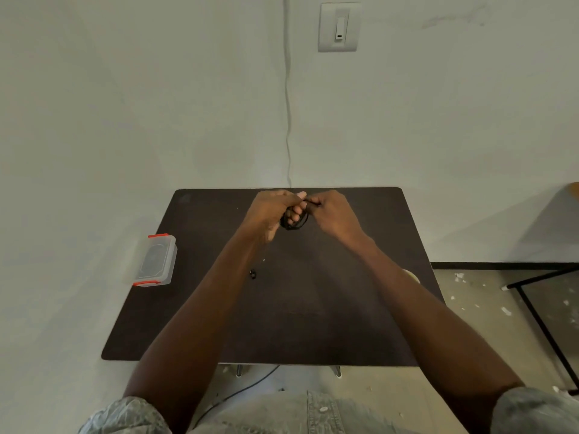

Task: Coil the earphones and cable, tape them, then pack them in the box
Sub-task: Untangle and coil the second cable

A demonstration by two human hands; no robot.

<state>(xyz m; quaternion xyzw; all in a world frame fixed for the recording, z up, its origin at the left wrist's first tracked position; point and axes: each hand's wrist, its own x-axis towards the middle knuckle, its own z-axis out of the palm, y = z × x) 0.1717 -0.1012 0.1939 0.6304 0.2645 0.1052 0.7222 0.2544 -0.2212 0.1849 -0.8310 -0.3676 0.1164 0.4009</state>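
Box [154, 260] sits at the left edge of your table [194, 308], partly hanging over the side. Clear plastic, red clips at both ends, lid on. Well apart from both hands.

Earbud [252, 273] lies on the table just beside your left forearm, nearer you than the hands. Small, black, hard to make out against the dark top; whether a lead runs up from it to the coil I can't tell.

Your left hand [272, 211] is up over the far middle of the table, fingers curled, with black cable [294, 223] looped around them. Coil hangs below the fingers as a small bundle of several turns, off the table.

Your right hand [333, 216] is just beside the left, nearly touching it. Thumb and finger pinch a strand of the cable at the top of the coil, between the two hands. Rest of the fingers are curled in.

A pale round thing [413, 275] shows at the right edge of the table, mostly hidden by your right forearm. Could be the tape, can't confirm.

White wire [287, 98] runs down the wall behind the table; switch [339, 27] to its right. Black frame [539, 311] on the floor at far right.
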